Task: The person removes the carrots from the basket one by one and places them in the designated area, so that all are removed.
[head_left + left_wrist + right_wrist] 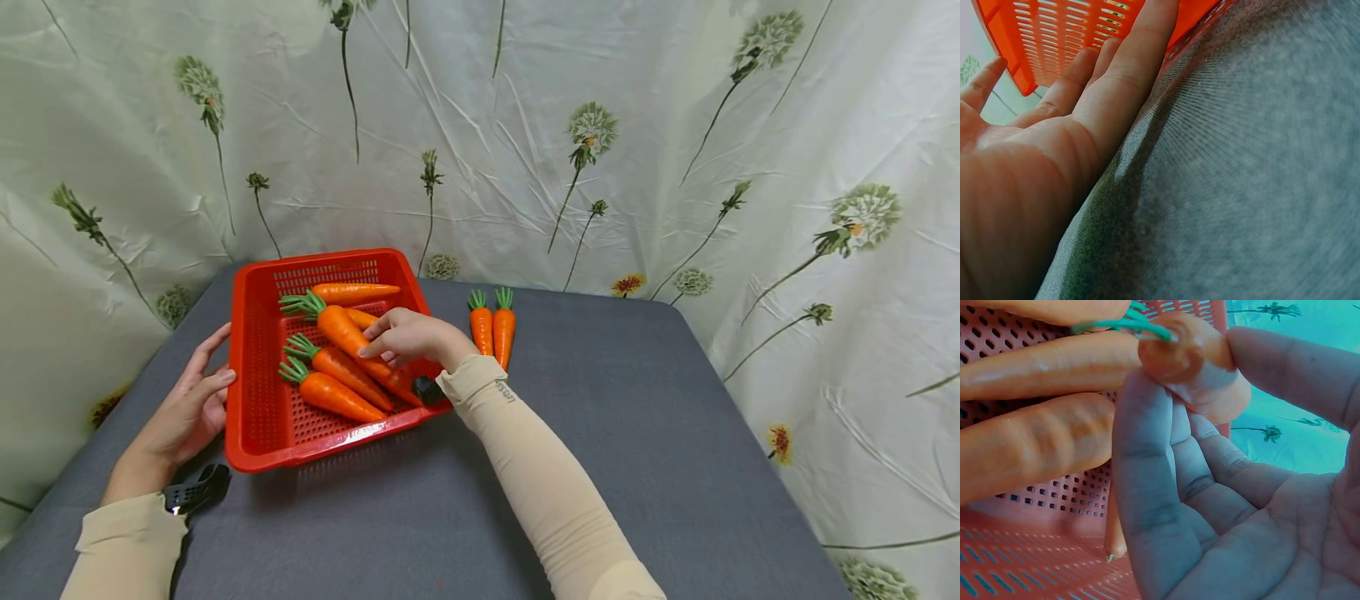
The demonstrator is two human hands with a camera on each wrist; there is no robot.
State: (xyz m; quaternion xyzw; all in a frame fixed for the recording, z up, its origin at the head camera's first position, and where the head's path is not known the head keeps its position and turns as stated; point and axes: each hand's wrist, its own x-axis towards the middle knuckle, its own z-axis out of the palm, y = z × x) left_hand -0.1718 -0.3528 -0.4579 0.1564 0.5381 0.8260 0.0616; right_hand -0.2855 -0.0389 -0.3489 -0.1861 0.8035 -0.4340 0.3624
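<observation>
Pale whitish-green curtain (487,192) with printed dandelions hung behind one dark grey table (615,442). On its left part stood a red plastic basket (258,367) with perforated walls and floor, and inside lay several glossy orange carrots with green tops (333,397), placed aslant. Two more orange carrots (504,327) rested side by side upon the table, just beyond the right side of the basket.

The right hand (412,335) was inside the basket, its fingers bent, and between the thumb and the fingers it pinched one orange carrot (1204,387) near the green end. The left hand (187,408) was rather open, with fingers quite straight; they touched the outside of the left wall, while the thumb tip met the rim. Around the left wrist was a black strap (198,492); both arms wore beige sleeves (547,483).
</observation>
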